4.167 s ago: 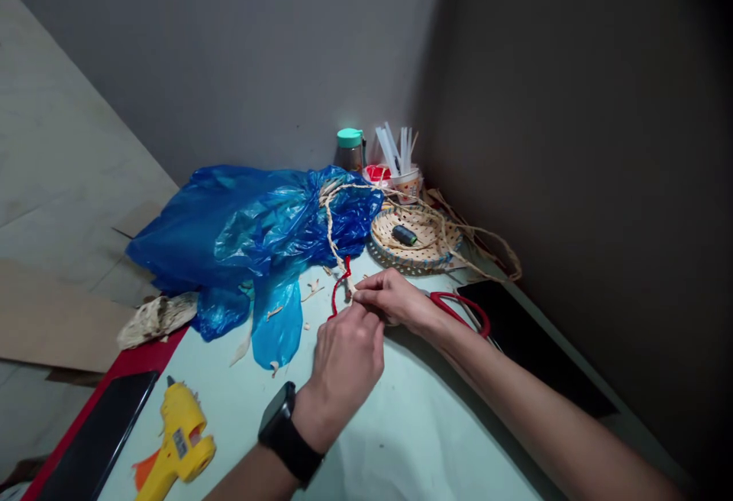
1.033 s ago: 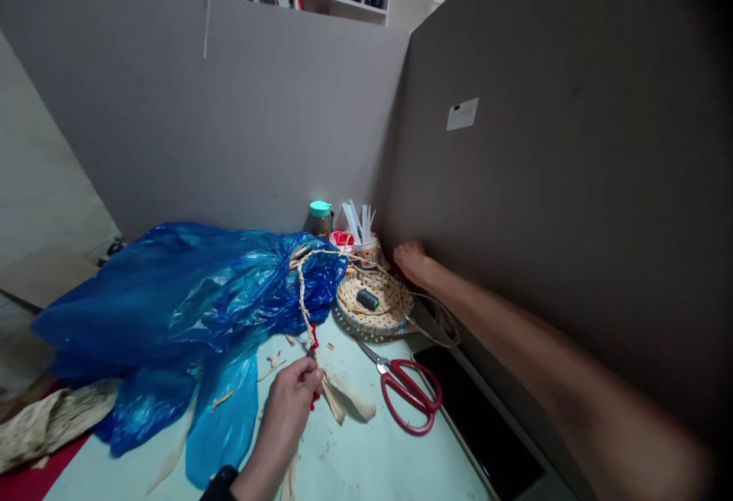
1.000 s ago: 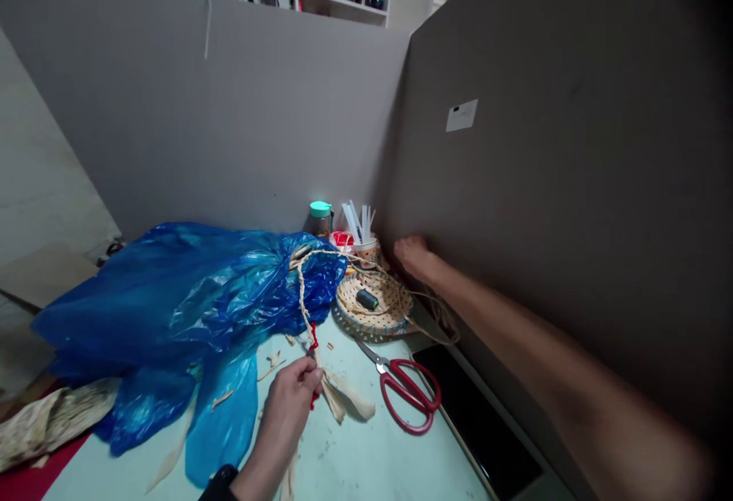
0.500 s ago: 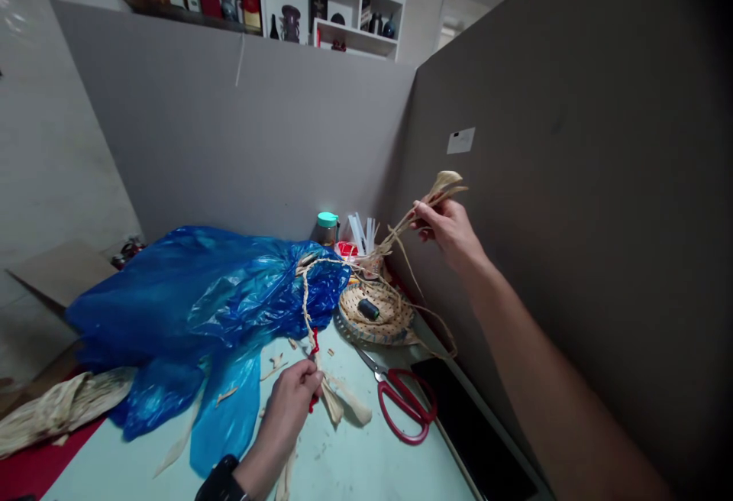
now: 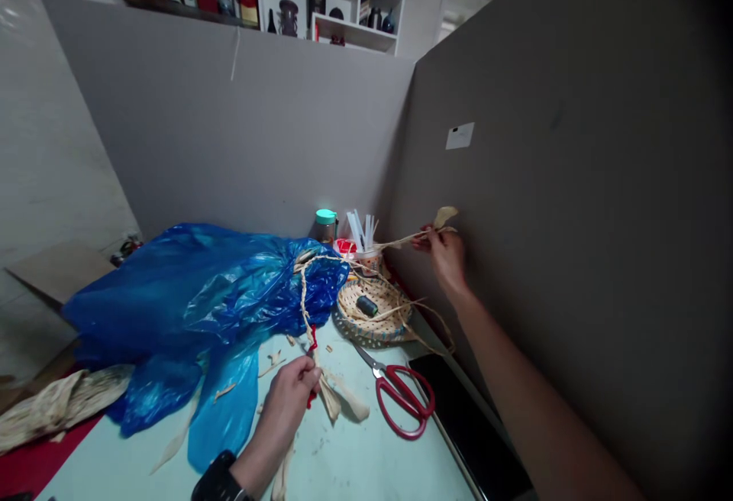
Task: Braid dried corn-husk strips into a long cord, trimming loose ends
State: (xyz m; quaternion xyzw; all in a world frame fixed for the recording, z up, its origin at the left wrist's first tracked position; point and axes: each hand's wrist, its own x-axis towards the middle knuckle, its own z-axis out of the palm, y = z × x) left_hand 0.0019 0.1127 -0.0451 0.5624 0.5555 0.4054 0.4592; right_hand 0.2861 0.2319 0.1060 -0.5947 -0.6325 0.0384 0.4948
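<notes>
My left hand (image 5: 291,392), a dark watch on its wrist, pinches the lower end of a braided husk cord (image 5: 305,298) low over the table. A bit of red string (image 5: 313,337) is tied on the cord just above my fingers, and loose pale husk ends (image 5: 332,400) fan out below them. Raised at the right, my right hand (image 5: 447,256) is closed on thin dry husk strips (image 5: 401,242). A wider husk piece sticks out above its fingers. The strips run left toward a white cup of sticks; where they end is hard to make out.
A round woven basket (image 5: 347,325) holds a dark thread spool (image 5: 367,305). Red-handled scissors (image 5: 404,402) lie by a black flat device (image 5: 466,425). A blue plastic bag (image 5: 188,302) covers the left side; a jar (image 5: 326,226) stands behind. Grey partitions (image 5: 229,134) enclose the table.
My right hand has moved down with the husk strips, and they now stretch flatter toward the left. A loose strip now lies across the basket. My left hand keeps its hold on the cord.
</notes>
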